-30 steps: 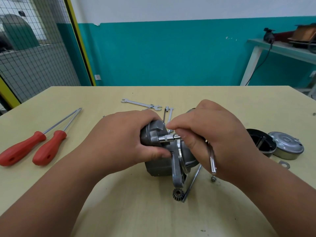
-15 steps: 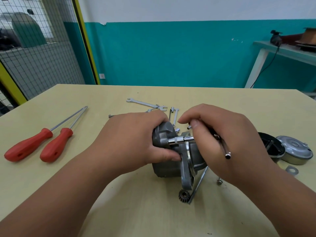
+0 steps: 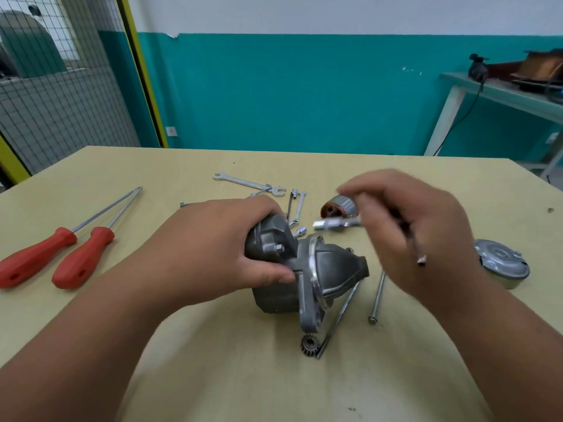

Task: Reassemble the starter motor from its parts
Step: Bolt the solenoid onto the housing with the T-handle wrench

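Grey cast metal fills the left hand (image 3: 213, 254), fingers and thumb wrapped round the blocky solenoid end of the starter housing (image 3: 332, 269), which rests mid-table. At its two o'clock the right hand (image 3: 411, 233) pinches a blurred socket wrench (image 3: 335, 223), clear of the housing. The armature (image 3: 335, 207) lies at twelve, long bolts (image 3: 377, 296) at four, and a pinion gear (image 3: 308, 345) at six. The housing looks heavy, rigid and smooth-nosed; the solenoid end seems the surest hold.
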`<move>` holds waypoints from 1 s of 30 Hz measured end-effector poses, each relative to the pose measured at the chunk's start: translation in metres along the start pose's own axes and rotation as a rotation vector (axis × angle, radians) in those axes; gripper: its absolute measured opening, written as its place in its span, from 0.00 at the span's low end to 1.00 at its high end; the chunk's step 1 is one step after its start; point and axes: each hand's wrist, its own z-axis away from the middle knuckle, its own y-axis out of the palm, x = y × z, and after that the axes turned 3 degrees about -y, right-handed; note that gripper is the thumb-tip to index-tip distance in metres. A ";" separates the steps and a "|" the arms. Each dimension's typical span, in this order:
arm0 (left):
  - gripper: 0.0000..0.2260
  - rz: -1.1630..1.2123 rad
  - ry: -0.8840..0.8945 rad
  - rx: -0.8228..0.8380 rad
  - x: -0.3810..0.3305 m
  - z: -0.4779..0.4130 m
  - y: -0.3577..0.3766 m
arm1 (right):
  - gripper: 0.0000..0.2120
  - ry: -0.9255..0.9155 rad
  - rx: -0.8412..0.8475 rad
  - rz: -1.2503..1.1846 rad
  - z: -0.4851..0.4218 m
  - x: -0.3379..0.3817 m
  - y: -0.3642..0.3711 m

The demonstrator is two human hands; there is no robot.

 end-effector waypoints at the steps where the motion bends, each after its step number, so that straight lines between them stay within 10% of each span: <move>1: 0.31 0.016 0.004 0.016 0.003 0.001 -0.002 | 0.10 0.045 -0.052 0.001 -0.002 -0.006 -0.003; 11: 0.21 0.354 -0.063 -0.215 0.017 -0.002 0.009 | 0.11 0.507 0.203 0.066 -0.004 -0.043 0.008; 20: 0.10 1.489 -0.496 -0.432 0.021 -0.008 0.000 | 0.14 0.338 0.664 0.319 0.001 -0.033 0.021; 30: 0.14 1.885 -0.654 -0.186 0.018 -0.013 0.002 | 0.17 0.074 0.890 0.435 0.011 -0.023 0.050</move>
